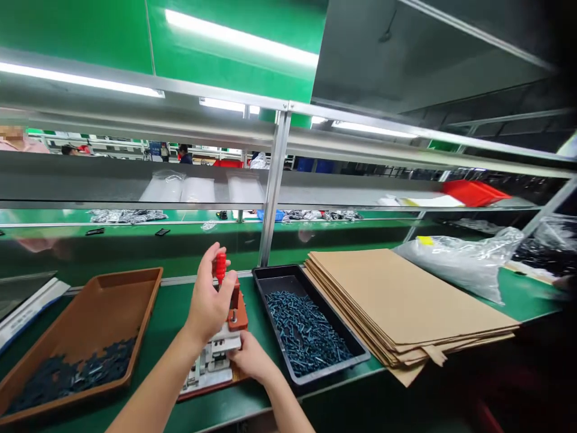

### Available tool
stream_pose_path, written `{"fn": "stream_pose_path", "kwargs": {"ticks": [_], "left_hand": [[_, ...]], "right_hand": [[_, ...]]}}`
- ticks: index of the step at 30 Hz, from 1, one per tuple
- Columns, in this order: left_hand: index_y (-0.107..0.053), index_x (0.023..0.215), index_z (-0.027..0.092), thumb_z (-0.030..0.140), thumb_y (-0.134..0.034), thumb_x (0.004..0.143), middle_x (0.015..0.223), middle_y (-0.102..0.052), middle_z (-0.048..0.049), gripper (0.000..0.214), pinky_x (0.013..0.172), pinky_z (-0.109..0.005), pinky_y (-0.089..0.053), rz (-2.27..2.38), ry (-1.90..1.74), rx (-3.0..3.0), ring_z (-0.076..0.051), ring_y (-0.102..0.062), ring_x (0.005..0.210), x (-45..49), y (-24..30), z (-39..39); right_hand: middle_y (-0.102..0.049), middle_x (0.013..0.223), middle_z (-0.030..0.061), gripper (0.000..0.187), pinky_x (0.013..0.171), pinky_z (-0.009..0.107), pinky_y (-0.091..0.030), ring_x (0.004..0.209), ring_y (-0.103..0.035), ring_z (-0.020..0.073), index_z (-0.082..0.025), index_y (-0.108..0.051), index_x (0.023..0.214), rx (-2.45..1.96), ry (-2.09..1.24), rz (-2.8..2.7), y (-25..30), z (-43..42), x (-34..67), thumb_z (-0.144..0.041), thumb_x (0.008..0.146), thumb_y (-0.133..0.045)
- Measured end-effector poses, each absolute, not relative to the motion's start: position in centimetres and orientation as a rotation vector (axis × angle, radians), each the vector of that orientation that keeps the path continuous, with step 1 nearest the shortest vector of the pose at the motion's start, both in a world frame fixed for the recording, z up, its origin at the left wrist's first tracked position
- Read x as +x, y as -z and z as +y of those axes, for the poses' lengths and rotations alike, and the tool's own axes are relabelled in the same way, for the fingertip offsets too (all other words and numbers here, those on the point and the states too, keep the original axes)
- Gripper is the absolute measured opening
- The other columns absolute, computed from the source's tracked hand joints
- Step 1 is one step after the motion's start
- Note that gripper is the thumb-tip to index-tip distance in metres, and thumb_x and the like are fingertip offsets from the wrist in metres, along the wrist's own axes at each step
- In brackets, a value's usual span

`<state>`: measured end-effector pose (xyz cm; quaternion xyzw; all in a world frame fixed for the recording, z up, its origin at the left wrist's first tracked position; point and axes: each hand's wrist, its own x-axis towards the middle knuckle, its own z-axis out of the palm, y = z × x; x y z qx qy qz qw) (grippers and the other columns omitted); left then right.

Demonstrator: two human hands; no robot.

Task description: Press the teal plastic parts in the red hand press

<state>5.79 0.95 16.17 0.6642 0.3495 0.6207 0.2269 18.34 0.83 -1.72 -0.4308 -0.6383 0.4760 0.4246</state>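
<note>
With left forearm [155,376] foremost, curled left hand [210,300] loosely round the red handle [220,264], near-upright atop the clamp [225,344]; set right hand [255,359] low at the clamp's right side, farther from the handle, with fingertips hidden and hold impossible to tell.

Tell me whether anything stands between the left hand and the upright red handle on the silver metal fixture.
Nothing visible does: the upright red handle stands between the thumb and fingers of the left hand. Whether they press it is unclear.
</note>
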Motion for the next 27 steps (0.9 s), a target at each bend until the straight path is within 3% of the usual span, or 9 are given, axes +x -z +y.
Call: {"fn": "stream_pose_path", "kwargs": {"ticks": [2,5,11,15,19,22,24,27], "left_hand": [[-0.056,0.126,0.024,0.034,-0.052,0.096,0.118,-0.065,-0.0075,0.032,0.089,-0.036,-0.055,0.982,-1.707,1.975,-0.019,-0.065,0.099,6.2,-15.7,-0.5],[-0.059,0.111,0.023,0.026,-0.056,0.093,0.103,-0.063,-0.0047,0.018,0.086,-0.034,-0.054,0.972,-1.812,2.184,-0.02,-0.063,0.094,5.9,-13.4,-2.3],[-0.054,0.118,0.028,0.032,-0.061,0.087,0.111,-0.059,-0.0079,0.032,0.095,-0.045,-0.048,0.956,-1.927,2.208,-0.028,-0.059,0.105,5.4,-10.4,-2.5],[-0.056,0.111,0.027,0.04,-0.052,0.093,0.096,-0.062,-0.0054,0.023,0.091,-0.043,-0.049,1.068,-1.882,2.146,-0.025,-0.061,0.092,5.5,-12.6,0.7],[-0.053,0.117,0.022,0.05,-0.04,0.099,0.078,-0.058,0.0003,0.035,0.077,-0.036,-0.053,0.913,-1.72,1.922,-0.017,-0.06,0.071,5.9,-16.1,4.9],[-0.049,0.127,0.021,0.053,-0.034,0.101,0.083,-0.063,-0.0012,0.044,0.081,-0.035,-0.055,0.842,-1.603,1.806,-0.016,-0.063,0.076,5.5,-16.6,6.3],[-0.045,0.138,0.021,0.05,-0.033,0.102,0.102,-0.067,-0.0065,0.047,0.097,-0.039,-0.051,0.958,-1.642,1.845,-0.019,-0.065,0.098,4.8,-15.4,5.4],[-0.046,0.142,0.021,0.043,-0.042,0.101,0.129,-0.06,-0.0122,0.047,0.112,-0.044,-0.041,1.237,-1.786,2.008,-0.024,-0.056,0.123,2.3,-11.2,2.5]], "right_hand": [[-0.075,0.088,0.0025,0.03,0.086,0.032,-0.053,0.086,-0.067,0.0215,-0.017,-0.074,0.095,-1.06,-1.217,-1.582,1.4,0.7,18.3,-0.013,0.069,-0.059],[-0.074,0.087,0.002,0.027,0.083,0.03,-0.053,0.085,-0.066,0.0209,-0.016,-0.074,0.092,-1.098,-1.192,-1.614,1.4,0.5,18.4,-0.013,0.07,-0.06],[-0.073,0.087,-0.0033,0.029,0.079,0.025,-0.051,0.084,-0.067,0.0182,-0.02,-0.073,0.091,-1.131,-1.06,-1.677,3.2,1.4,18.8,-0.008,0.069,-0.058],[-0.075,0.09,-0.005,0.037,0.084,0.026,-0.052,0.088,-0.068,0.0191,-0.023,-0.073,0.096,-1.132,-1.016,-1.722,3.3,1.6,18.8,-0.004,0.068,-0.057],[-0.075,0.102,-0.0008,0.045,0.095,0.03,-0.051,0.1,-0.068,0.02,-0.022,-0.071,0.108,-1.139,-0.908,-1.719,2.5,0.3,18.3,-0.001,0.072,-0.053],[-0.07,0.116,0.0051,0.045,0.103,0.035,-0.047,0.11,-0.064,0.0219,-0.021,-0.07,0.112,-1.119,-0.782,-1.713,2.5,-0.6,18.0,-0.002,0.076,-0.052],[-0.065,0.123,0.0078,0.044,0.107,0.038,-0.045,0.116,-0.06,0.0225,-0.02,-0.069,0.114,-1.057,-0.715,-1.733,2.8,-1.0,18.0,-0.002,0.078,-0.051],[-0.062,0.124,0.0085,0.043,0.109,0.04,-0.044,0.12,-0.057,0.0219,-0.02,-0.069,0.114,-1.002,-0.696,-1.74,3.1,-1.4,18.1,-0.001,0.081,-0.049]]}}
